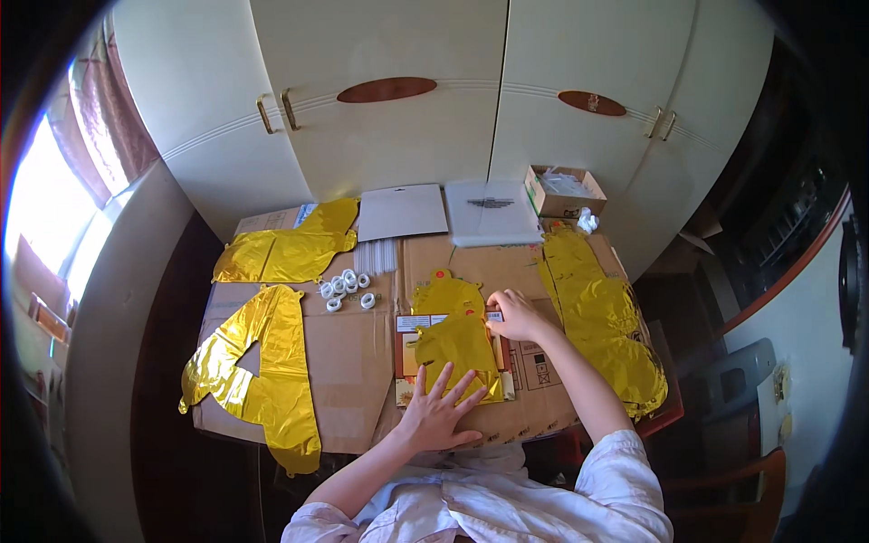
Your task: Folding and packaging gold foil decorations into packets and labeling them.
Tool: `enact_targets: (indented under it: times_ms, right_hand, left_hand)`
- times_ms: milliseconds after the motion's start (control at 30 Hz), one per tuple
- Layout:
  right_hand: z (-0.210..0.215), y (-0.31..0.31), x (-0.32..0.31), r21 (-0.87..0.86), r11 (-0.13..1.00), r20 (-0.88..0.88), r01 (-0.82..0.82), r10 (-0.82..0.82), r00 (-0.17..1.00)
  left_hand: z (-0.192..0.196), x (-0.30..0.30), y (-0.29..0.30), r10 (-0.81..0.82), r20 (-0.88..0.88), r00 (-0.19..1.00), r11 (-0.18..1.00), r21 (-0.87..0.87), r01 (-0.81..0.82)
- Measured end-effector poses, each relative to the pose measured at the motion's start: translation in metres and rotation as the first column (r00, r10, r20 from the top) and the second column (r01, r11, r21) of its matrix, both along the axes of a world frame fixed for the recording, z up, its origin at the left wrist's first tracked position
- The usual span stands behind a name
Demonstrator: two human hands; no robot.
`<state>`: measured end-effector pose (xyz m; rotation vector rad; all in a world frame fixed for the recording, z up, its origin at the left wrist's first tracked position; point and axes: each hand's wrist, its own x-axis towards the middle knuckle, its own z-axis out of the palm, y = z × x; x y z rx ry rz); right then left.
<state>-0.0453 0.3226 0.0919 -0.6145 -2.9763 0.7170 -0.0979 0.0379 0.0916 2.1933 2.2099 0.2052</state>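
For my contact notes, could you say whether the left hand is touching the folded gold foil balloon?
Touching: the head view shows the left hand spread flat on the folded gold foil balloon.

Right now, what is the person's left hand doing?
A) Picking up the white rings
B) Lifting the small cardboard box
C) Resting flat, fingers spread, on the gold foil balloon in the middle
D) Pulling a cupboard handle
C: the left hand lies palm down with fingers spread on the lower edge of the gold foil balloon, while the right hand touches that balloon's upper right edge; the white rings lie untouched.
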Motion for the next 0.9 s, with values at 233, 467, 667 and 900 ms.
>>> enact_targets:
  times_ms: [233,467,667,900]
  right_hand:
    - [0.022,0.005,0.030,-0.140,0.989,0.192,-0.043,0.069,0.979]
    - [0.024,-0.001,0.081,-0.530,0.836,0.127,0.144,-0.089,0.988]
    - [0.029,0.065,0.112,-0.458,0.819,-0.241,0.346,-0.489,0.838]
    - [0.011,0.137,0.199,-0.322,0.652,-0.163,0.686,-0.752,0.639]
  left_hand:
    - [0.002,0.024,-0.014,-0.104,0.014,0.994,0.995,-0.007,0.104]
    - [0.005,0.033,-0.020,-0.189,0.024,0.982,0.981,-0.038,0.190]
    - [0.007,0.034,-0.020,-0.186,0.028,0.982,0.980,-0.064,0.187]
    - [0.012,0.036,-0.015,-0.197,0.017,0.980,0.976,-0.086,0.198]
